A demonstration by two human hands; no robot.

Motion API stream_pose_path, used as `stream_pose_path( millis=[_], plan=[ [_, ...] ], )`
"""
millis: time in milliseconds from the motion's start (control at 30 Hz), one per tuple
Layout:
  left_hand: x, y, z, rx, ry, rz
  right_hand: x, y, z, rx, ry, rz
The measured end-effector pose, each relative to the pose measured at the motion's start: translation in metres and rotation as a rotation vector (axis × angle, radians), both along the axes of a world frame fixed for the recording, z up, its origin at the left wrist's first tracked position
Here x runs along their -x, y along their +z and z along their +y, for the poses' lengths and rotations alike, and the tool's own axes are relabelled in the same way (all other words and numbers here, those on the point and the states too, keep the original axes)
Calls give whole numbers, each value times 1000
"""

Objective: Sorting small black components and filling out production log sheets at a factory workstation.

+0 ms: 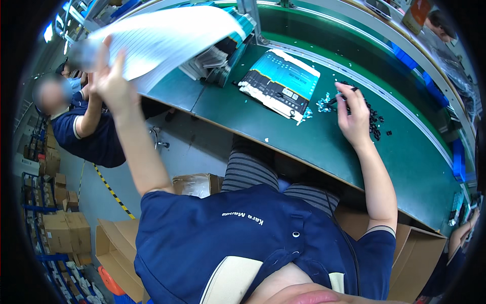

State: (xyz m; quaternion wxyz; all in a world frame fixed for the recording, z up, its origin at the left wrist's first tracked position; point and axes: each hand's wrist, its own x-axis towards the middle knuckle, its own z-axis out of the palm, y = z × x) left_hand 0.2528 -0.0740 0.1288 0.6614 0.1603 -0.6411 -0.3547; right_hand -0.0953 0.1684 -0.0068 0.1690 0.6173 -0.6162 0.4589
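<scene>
My left hand point(112, 81) is raised at the upper left, a little blurred, its fingers stretched up and apart. It is against the near left side of a large white striped sheet point(172, 40), which billows above the bench; whether the fingers touch it is unclear. Over the green bench, my right hand point(355, 115) has its fingers curled, with thumb and forefinger around a small black part point(332, 101). Beside this hand lies a heap of small black pieces point(375, 121). To its left is a teal and black stack of printed cards point(281, 81) with ragged white edges.
Teal and white scraps point(324, 103) lie between the stack and my right hand. More stacked card point(215, 63) stands at the bench's back left. Beyond my left arm, a co-worker point(93, 124) stands close. Cardboard boxes point(121, 253) are below the bench edge.
</scene>
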Motion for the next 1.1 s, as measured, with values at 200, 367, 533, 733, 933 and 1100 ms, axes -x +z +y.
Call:
stream_pose_path(
  millis=[200, 367, 533, 733, 933, 1100],
  plan=[
    [130, -31, 129, 1162, -218, -529, 4, 18, 11, -122, 185, -203],
    [142, -5, 103, 1288, -281, -350, 43, -11, -2, 0, -390, -51],
    [129, 0, 50, 1023, 14, -290, 53, -24, -1, 0, -196, -147],
    [80, -17, -8, 406, 1, -91, 40, -15, -3, 77, -197, -154],
    [33, -48, -43, -66, 27, 118, 42, -19, -2, 51, -191, -169],
    [14, -63, -56, -250, -79, 203, 43, -19, -2, 37, -197, -173]
  ],
)
